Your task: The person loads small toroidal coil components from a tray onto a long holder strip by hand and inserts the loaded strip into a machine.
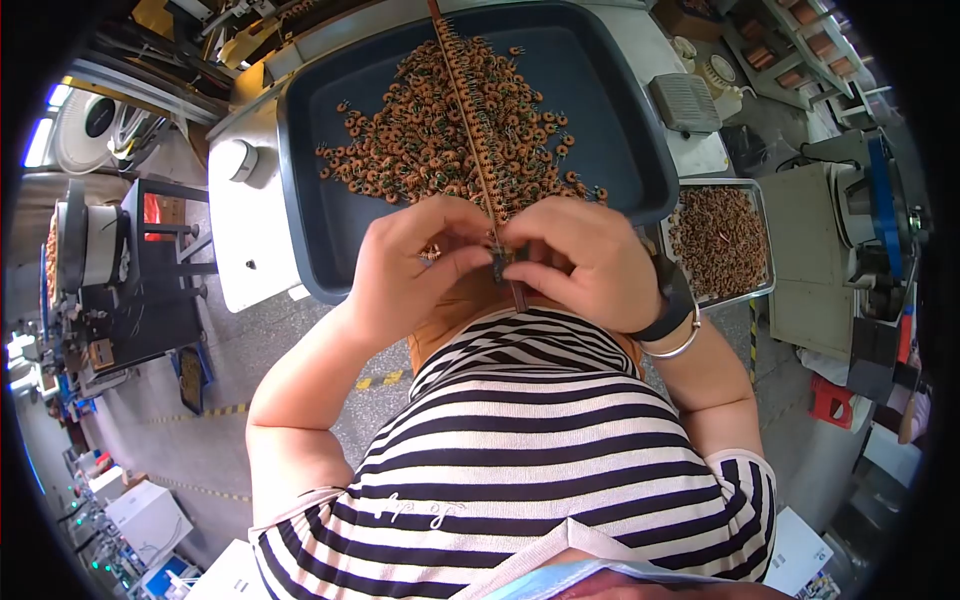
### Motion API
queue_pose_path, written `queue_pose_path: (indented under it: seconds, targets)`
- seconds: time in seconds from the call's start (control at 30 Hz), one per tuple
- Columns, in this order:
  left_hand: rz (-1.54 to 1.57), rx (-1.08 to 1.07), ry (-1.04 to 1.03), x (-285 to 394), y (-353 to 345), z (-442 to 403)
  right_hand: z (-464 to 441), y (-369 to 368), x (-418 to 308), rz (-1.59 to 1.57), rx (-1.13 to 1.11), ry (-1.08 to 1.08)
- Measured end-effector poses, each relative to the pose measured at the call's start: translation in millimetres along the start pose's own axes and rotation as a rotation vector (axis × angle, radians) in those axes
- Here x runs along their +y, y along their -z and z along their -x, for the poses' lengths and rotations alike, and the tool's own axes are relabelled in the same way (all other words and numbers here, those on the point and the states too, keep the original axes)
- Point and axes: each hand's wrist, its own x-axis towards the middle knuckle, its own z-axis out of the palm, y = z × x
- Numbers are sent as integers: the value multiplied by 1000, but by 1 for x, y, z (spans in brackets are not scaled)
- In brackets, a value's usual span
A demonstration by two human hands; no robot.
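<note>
Two hands, left and right, grips pinched on the coil-lined rod; shirt lettering kinda unreadable.

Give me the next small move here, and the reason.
Probably ease the small dark part into line on the strip: fingertips of the left hand and right hand close in around it, and coils already sit in a row farther up.
</note>
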Motion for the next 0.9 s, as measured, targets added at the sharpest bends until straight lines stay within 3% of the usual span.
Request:
queue_pose_path:
  seconds: [0.07, 0.13, 0.2, 0.23, 0.53, 0.9]
  targets:
    - [75, -52, 31, -4, -2, 1, 0, -2, 4, 92, -6, 209]
    - [151, -105, 65, -4, -1, -1, 1, 2, 4, 87, -19, 163]
    - [-630, -32, -496, 3, 2, -10, 4, 6, 9, 100, -123, 58]
    - [-731, -36, -546, -1, 2, -11, 6, 6, 10, 99, -125, 57]
    - [-749, -132, -512, -11, -1, -9, 8, -2, 11, 95, -123, -70]
    - [-702, -130, -511, -13, -1, -9, 10, -5, 12, 187, -90, 67]
